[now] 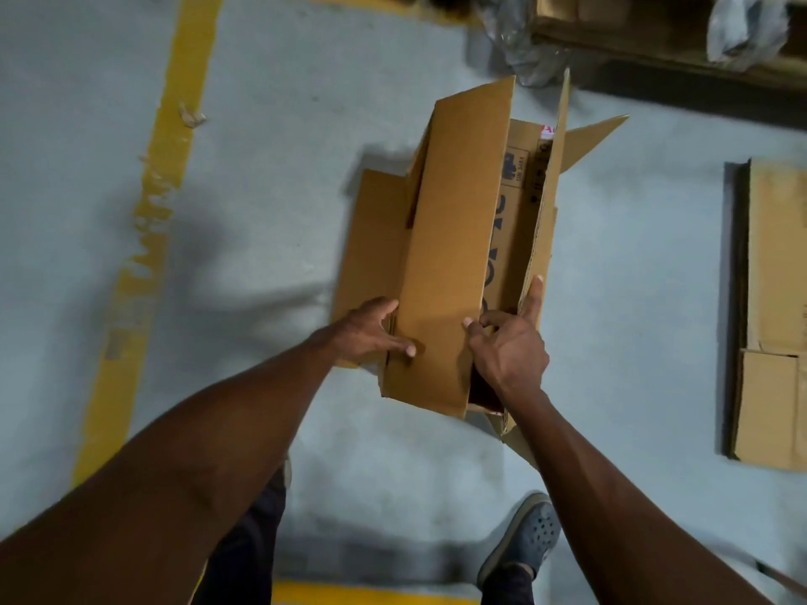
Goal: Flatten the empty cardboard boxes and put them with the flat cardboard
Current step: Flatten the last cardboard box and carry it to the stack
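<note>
The left hand [375, 331] grips the near left edge of the cardboard box [454, 238], thumb pressed on its panel. Just right, the right hand [508, 347] pinches an inner flap, forefinger extended. Flat cardboard [773, 299] lies well right.

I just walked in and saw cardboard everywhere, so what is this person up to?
A person is collapsing a cardboard box held above the grey floor. The left hand grips its near left edge, and the right hand presses the right panel. The flaps are open and the box is only partly flattened. Flat cardboard lies on the floor to the right.
</note>
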Demonstrator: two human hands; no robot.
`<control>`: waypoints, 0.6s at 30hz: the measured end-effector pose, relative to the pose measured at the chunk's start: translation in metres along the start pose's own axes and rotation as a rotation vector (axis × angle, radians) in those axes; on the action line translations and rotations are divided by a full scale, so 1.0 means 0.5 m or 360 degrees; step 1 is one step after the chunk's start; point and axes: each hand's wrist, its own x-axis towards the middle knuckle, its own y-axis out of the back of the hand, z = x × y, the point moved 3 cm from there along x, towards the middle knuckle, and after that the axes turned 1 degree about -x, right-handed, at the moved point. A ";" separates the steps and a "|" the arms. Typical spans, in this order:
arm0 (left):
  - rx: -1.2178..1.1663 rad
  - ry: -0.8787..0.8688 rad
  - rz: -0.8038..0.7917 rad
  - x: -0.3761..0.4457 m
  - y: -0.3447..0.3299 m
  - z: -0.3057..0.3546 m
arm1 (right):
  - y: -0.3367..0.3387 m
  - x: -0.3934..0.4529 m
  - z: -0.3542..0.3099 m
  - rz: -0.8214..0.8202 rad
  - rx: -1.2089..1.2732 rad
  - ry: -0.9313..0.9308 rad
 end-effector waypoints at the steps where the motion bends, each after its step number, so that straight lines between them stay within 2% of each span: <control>1: 0.0265 0.0001 -0.0006 0.002 0.008 -0.001 | -0.002 0.001 0.003 0.0004 -0.0007 -0.0005; 3: 0.0634 -0.0118 0.0124 -0.013 0.024 -0.002 | -0.004 0.001 0.008 0.0016 -0.0014 -0.0015; 5: 0.0785 -0.0196 0.0343 -0.049 0.035 -0.017 | -0.007 0.000 0.010 0.0029 -0.0013 -0.0015; 8: 0.0905 -0.0306 0.0334 -0.122 0.002 -0.052 | -0.007 0.007 0.005 0.0021 0.0012 -0.0032; 11: 0.0767 -0.0413 0.0177 -0.177 -0.076 -0.069 | -0.008 0.021 -0.010 0.0034 0.0080 -0.0050; 13: 0.0474 -0.0305 0.0113 -0.182 -0.127 -0.071 | -0.008 0.033 -0.019 0.0036 0.0081 -0.0067; 15: 0.0247 -0.0144 0.0234 -0.168 -0.163 -0.067 | -0.005 0.049 -0.025 0.0028 0.0055 -0.0063; 18: 0.0086 0.0059 0.0654 -0.130 -0.164 -0.043 | 0.012 0.073 -0.028 0.0067 -0.0026 -0.0051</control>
